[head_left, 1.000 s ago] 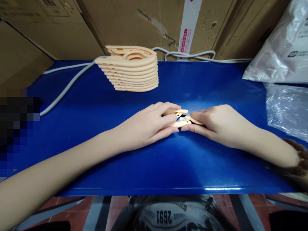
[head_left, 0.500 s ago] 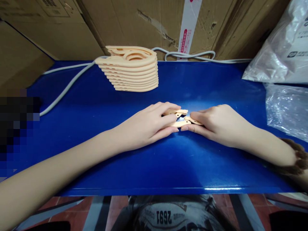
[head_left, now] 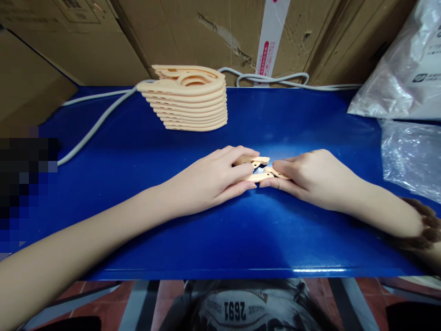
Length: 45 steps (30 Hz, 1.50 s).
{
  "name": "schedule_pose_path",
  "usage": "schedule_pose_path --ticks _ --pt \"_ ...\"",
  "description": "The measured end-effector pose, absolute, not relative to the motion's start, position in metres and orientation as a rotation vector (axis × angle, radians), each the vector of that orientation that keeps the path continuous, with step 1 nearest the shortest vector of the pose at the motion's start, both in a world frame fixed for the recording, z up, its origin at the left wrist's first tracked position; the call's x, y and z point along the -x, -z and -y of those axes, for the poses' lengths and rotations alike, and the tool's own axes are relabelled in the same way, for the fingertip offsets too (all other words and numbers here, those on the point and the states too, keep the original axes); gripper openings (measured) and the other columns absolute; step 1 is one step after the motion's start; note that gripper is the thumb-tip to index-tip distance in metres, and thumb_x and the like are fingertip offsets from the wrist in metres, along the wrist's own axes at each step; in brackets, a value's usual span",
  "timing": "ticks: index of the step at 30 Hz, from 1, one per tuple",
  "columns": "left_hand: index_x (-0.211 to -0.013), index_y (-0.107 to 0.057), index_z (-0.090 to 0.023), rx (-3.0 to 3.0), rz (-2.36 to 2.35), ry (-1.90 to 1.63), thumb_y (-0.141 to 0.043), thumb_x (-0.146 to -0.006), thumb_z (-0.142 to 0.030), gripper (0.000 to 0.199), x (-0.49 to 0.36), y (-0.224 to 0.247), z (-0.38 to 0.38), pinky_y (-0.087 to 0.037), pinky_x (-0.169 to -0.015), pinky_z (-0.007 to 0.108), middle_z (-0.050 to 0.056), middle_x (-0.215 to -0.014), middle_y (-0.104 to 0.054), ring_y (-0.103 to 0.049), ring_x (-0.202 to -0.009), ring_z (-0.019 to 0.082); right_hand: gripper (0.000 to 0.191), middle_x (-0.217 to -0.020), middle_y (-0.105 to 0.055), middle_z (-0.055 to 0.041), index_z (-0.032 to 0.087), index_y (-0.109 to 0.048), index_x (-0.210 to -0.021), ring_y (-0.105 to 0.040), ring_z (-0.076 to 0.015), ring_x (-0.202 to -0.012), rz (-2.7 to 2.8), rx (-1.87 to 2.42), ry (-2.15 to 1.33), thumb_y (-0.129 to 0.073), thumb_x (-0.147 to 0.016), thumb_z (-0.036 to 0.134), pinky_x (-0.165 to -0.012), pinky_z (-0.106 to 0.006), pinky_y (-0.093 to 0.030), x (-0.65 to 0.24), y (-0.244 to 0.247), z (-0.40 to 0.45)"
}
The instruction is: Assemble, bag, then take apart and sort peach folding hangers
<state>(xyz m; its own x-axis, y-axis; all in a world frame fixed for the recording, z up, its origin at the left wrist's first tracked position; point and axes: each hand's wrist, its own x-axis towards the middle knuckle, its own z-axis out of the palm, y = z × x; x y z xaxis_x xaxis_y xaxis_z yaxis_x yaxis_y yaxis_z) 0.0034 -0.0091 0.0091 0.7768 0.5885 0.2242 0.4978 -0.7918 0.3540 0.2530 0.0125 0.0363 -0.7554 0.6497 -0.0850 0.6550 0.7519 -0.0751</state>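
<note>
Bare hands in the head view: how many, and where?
2: left hand over the blue table, holding beige plastic parts; right hand just to its right, pinching a beige plastic tab. No others show.
</note>
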Motion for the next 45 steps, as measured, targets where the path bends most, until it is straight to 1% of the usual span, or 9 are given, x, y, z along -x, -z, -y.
schedule_pose_path --ticks 9,12,18,23,26,31,34,39,45 --pt "-0.112 -0.067 -0.014 -2.707 -0.849 -0.472 -0.041 -0.110 -0.032 0.032 -0.0044 -0.0100 0.0096 -0.047 -0.108 0.044 0.016 -0.146 -0.056 -0.057 -0.129 0.029 0.083 -0.056 -0.058 -0.0050 0.020 -0.056 -0.071 -0.044 -0.0146 -0.049 -2.896 -1.060 0.135 0.000 -0.100 0.075 -0.053 -0.027 -0.019 -0.2524 -0.0354 -0.0130" --pt "-0.111 -0.067 -0.013 -2.727 -0.849 -0.459 -0.040 -0.110 -0.032 0.032 -0.0050 -0.0102 0.0093 -0.049 -0.106 0.046 0.017 -0.146 -0.056 -0.058 -0.127 0.031 0.078 -0.056 -0.057 -0.0043 0.020 -0.056 -0.072 -0.043 -0.0146 -0.049 -2.907 -1.058 0.131 -0.007 -0.103 0.072 -0.054 -0.027 -0.019 -0.2530 -0.0342 -0.0134" --pt "-0.112 -0.067 -0.012 -2.756 -0.843 -0.445 -0.042 -0.109 -0.031 0.031 -0.0047 -0.0098 0.0098 -0.049 -0.106 0.048 0.018 -0.147 -0.055 -0.058 -0.128 0.032 0.053 -0.057 -0.057 -0.0017 0.020 -0.055 -0.073 -0.042 -0.0141 -0.050 -2.929 -1.022 0.092 -0.035 -0.107 0.055 -0.054 -0.026 -0.017 -0.2549 -0.0324 -0.0126" --pt "-0.113 -0.066 -0.012 -2.757 -0.844 -0.438 -0.041 -0.109 -0.031 0.032 -0.0044 -0.0103 0.0103 -0.049 -0.106 0.048 0.018 -0.147 -0.055 -0.057 -0.128 0.033 0.050 -0.056 -0.057 -0.0012 0.020 -0.054 -0.072 -0.041 -0.0142 -0.050 -2.959 -1.006 0.071 -0.038 -0.106 0.053 -0.054 -0.026 -0.017 -0.2548 -0.0306 -0.0111" --pt "-0.112 -0.066 -0.013 -2.751 -0.836 -0.442 -0.041 -0.109 -0.031 0.031 -0.0042 -0.0104 0.0098 -0.049 -0.107 0.048 0.018 -0.147 -0.055 -0.057 -0.129 0.032 0.052 -0.057 -0.058 -0.0015 0.020 -0.056 -0.073 -0.042 -0.0141 -0.050 -2.953 -1.008 0.076 -0.036 -0.107 0.054 -0.054 -0.027 -0.017 -0.2558 -0.0304 -0.0121" --pt "-0.106 -0.066 -0.016 -2.651 -0.855 -0.484 -0.041 -0.110 -0.033 0.030 -0.0045 -0.0101 0.0084 -0.048 -0.109 0.046 0.016 -0.147 -0.054 -0.056 -0.131 0.029 0.068 -0.058 -0.058 -0.0033 0.020 -0.058 -0.074 -0.042 -0.0147 -0.051 -2.870 -1.096 0.112 -0.021 -0.104 0.070 -0.056 -0.029 -0.019 -0.2567 -0.0329 -0.0172" --pt "-0.103 -0.066 -0.016 -2.621 -0.869 -0.529 -0.043 -0.109 -0.035 0.030 -0.0052 -0.0083 0.0083 -0.049 -0.109 0.046 0.016 -0.147 -0.054 -0.057 -0.131 0.028 0.074 -0.059 -0.057 -0.0040 0.020 -0.056 -0.073 -0.043 -0.0154 -0.052 -2.824 -1.144 0.144 -0.014 -0.102 0.074 -0.057 -0.030 -0.020 -0.2562 -0.0351 -0.0192" --pt "-0.113 -0.066 -0.016 -2.611 -0.882 -0.585 -0.047 -0.108 -0.033 0.026 -0.0058 -0.0042 0.0094 -0.046 -0.115 0.048 0.017 -0.148 -0.052 -0.052 -0.137 0.029 0.077 -0.061 -0.059 -0.0048 0.021 -0.053 -0.071 -0.045 -0.0153 -0.053 -2.806 -1.189 0.191 -0.010 -0.100 0.078 -0.058 -0.030 -0.021 -0.2561 -0.0363 -0.0203" --pt "-0.113 -0.066 -0.016 -2.608 -0.891 -0.603 -0.047 -0.108 -0.034 0.026 -0.0059 -0.0026 0.0088 -0.046 -0.115 0.048 0.017 -0.149 -0.052 -0.053 -0.137 0.029 0.084 -0.061 -0.059 -0.0056 0.020 -0.054 -0.072 -0.044 -0.0147 -0.052 -2.834 -1.181 0.224 0.000 -0.096 0.081 -0.057 -0.030 -0.021 -0.2564 -0.0349 -0.0204"
